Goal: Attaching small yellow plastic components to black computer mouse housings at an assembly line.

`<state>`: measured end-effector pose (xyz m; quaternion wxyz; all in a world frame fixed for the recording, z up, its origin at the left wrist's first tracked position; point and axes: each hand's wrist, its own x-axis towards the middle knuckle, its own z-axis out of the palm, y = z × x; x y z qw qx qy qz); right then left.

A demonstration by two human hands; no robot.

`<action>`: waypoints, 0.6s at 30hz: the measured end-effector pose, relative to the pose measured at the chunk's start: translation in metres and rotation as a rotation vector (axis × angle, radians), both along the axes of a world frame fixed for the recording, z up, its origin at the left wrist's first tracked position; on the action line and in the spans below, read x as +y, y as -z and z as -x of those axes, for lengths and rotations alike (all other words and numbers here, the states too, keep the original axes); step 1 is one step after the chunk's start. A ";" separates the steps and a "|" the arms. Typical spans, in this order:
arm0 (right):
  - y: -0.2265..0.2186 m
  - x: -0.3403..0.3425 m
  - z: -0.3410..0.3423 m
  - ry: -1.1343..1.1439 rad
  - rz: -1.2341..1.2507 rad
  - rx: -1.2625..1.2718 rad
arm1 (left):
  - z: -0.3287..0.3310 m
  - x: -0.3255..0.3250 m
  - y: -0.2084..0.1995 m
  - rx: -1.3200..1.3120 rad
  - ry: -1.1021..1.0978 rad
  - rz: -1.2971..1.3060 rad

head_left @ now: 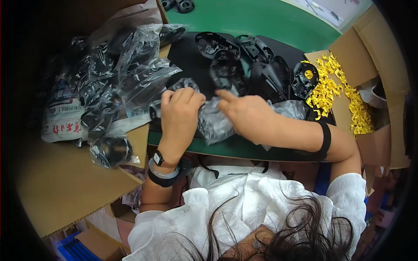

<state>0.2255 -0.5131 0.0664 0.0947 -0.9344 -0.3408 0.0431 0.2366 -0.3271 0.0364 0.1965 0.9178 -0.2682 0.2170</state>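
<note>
My left hand (180,117), a watch and bands at its wrist, has its fingers curled at a black plastic part in a clear bag (185,83). Its fingertips are partly hidden. Just to the right, crumpled clear plastic bag (213,124) lies between my hands at the table's near edge. My right hand (248,112) is closed at this bag's upper edge, its index finger reaching left. Beyond my hands, several black plastic housings (226,69) lie on a black mat (180,56); some show their hollow, ribbed insides.
At left a large cardboard box (65,182) bears many bagged black parts (98,111) and newspaper (65,124). Small yellow plastic pieces (324,82) fill an open carton (357,56) at right. More clear bag (289,108) lies under my right forearm. The table (261,19) is green.
</note>
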 end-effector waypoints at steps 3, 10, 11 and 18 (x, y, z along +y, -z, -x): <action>-0.010 -0.011 -0.007 0.079 -0.083 -0.010 | -0.004 -0.008 -0.006 -0.062 0.029 0.091; -0.037 -0.035 -0.005 0.131 -0.520 0.006 | -0.035 -0.035 -0.034 -0.082 0.071 0.467; -0.038 -0.033 -0.006 0.136 -0.612 -0.041 | -0.035 -0.043 -0.042 -0.003 0.137 0.583; -0.037 -0.053 -0.025 0.528 -0.844 0.003 | -0.005 -0.021 -0.051 -0.137 0.102 0.456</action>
